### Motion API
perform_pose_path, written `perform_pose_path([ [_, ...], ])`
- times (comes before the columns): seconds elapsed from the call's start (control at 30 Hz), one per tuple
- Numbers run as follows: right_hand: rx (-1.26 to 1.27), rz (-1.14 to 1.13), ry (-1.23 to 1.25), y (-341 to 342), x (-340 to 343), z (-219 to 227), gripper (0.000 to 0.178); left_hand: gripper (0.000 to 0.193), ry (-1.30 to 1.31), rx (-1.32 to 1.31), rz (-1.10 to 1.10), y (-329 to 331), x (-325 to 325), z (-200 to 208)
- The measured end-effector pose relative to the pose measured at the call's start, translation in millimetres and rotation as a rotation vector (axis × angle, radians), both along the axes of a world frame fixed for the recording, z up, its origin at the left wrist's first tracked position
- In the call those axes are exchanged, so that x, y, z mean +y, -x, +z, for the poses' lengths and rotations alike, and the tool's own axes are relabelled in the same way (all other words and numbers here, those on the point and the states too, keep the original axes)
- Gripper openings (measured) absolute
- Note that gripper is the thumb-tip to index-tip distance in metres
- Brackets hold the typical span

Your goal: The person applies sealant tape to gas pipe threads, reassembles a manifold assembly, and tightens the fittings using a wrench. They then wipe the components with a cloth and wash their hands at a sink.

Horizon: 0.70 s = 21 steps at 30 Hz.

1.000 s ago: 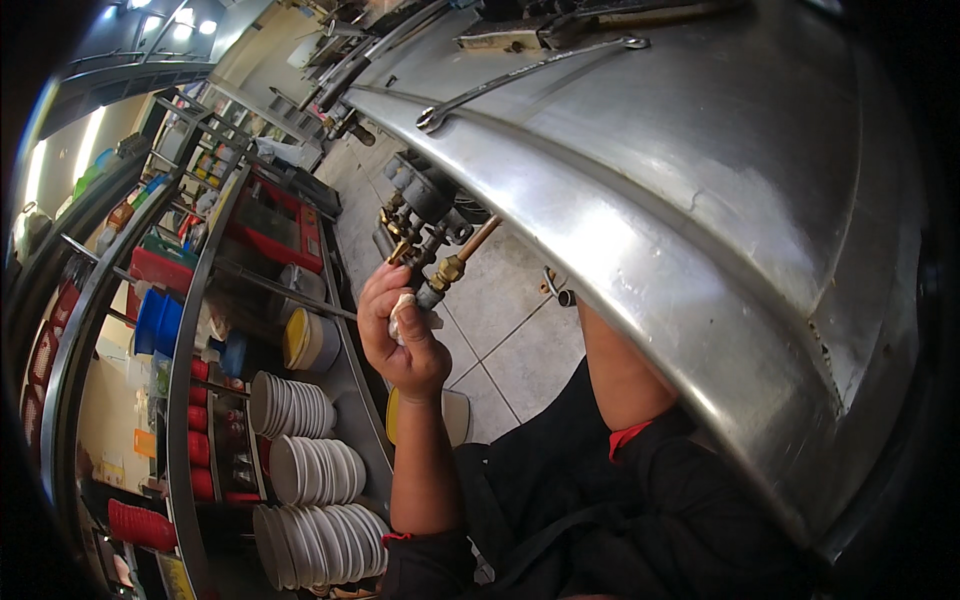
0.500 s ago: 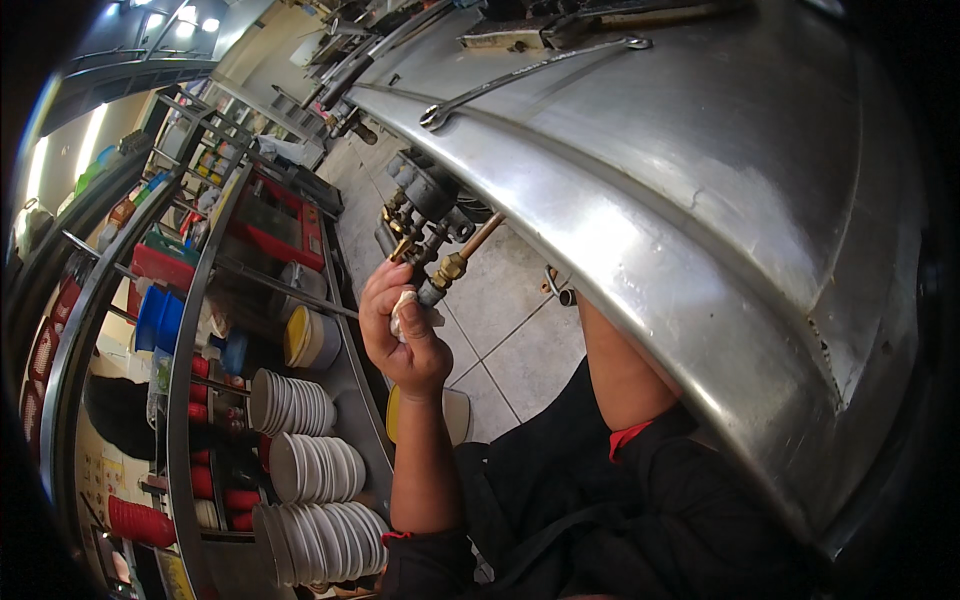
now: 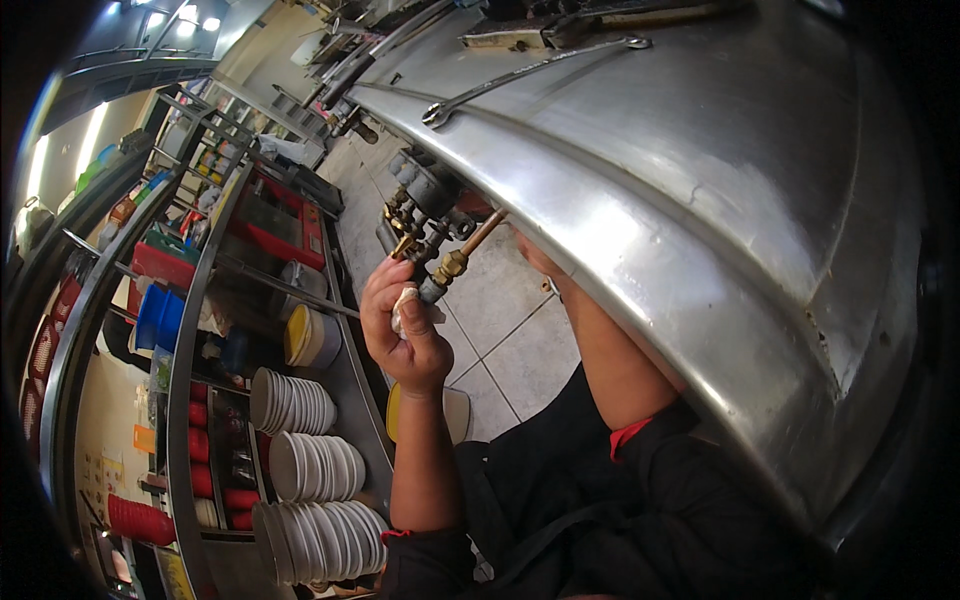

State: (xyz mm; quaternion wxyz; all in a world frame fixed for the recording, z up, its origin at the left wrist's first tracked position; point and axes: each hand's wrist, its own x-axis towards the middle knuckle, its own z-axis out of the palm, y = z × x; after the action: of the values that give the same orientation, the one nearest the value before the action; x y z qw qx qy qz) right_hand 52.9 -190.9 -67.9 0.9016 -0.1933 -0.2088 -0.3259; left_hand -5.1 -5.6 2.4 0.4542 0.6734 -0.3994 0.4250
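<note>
My left hand (image 3: 402,335) is closed around a crumpled white cloth or paper (image 3: 408,303). Its fingertips reach up to the brass fittings (image 3: 404,245) of a dark metal valve assembly (image 3: 430,195), which hangs by the front edge of the steel counter (image 3: 640,235). Just beside the hand, a brass nut (image 3: 450,267) joins a copper-coloured pipe (image 3: 484,232) that runs under the counter. My right hand (image 3: 541,258) is mostly behind the counter's edge, near that pipe. Its fingers are hidden, so I cannot see whether it holds anything.
A long wrench (image 3: 530,75) lies on the steel counter. To the left, a metal shelf rack carries several stacks of white plates (image 3: 318,467), red containers and a blue tub (image 3: 158,318). A yellow-lidded container (image 3: 455,412) stands below my left forearm, by the tiled floor (image 3: 520,340).
My right forearm has reached farther forward under the counter, and part of the hand now shows by the pipe. My left hand has barely moved. A dark shape behind the rack has gone.
</note>
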Motion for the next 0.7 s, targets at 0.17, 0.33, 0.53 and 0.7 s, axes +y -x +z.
perform_pose_path([
  [0.17,0.001,0.004,0.316,-0.3,15.8,14.0,0.036,0.023,0.007,0.001,0.005,0.3,-0.9,-0.7],
  [0.33,0.047,0.094,0.422,-1.5,18.7,15.8,0.036,0.022,0.006,0.001,-0.007,-0.8,-0.6,-0.7],
  [0.53,-0.028,0.08,0.267,-7.7,18.3,4.5,0.038,0.022,0.0,-0.008,-0.002,-1.1,0.2,-1.5],
  [0.7,0.177,0.11,0.34,0.4,18.4,6.2,0.035,0.021,0.007,0.005,-0.006,-0.7,-0.2,-1.3],
])
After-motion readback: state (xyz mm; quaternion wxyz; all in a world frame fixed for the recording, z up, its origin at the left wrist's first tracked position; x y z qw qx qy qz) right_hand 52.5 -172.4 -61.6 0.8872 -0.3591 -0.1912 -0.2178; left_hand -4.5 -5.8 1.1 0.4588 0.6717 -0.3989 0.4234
